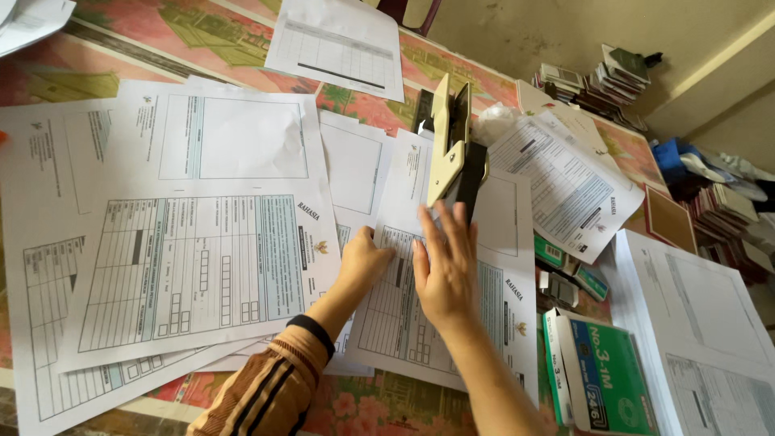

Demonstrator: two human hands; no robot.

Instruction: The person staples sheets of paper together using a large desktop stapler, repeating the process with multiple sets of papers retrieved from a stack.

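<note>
— Floral cloth in pink and green covers the table, but most of it lies under overlapping printed forms. The largest form sits at nine o'clock from the hands, fanned over others so that each edge shows.

— And the sheet under the hands?

— That form lies in the middle. The right hand presses flat on it, fingers spread, grip released, which I judge keeps the paper from sliding. The left hand is loosely curled at the sheet's left edge, knuckles on the paper; it grasps nothing that I can see.

— Where is the stapler?

— At twelve o'clock from the right fingertips, the large cream stapler stands with its arm raised over the sheet's top edge, so the paper sits in its mouth.

— Any room to move?

— Little. A green staple box lies at four o'clock, smaller boxes at three o'clock, just beside the sheet's right edge. Bare cloth shows only near six o'clock.
</note>
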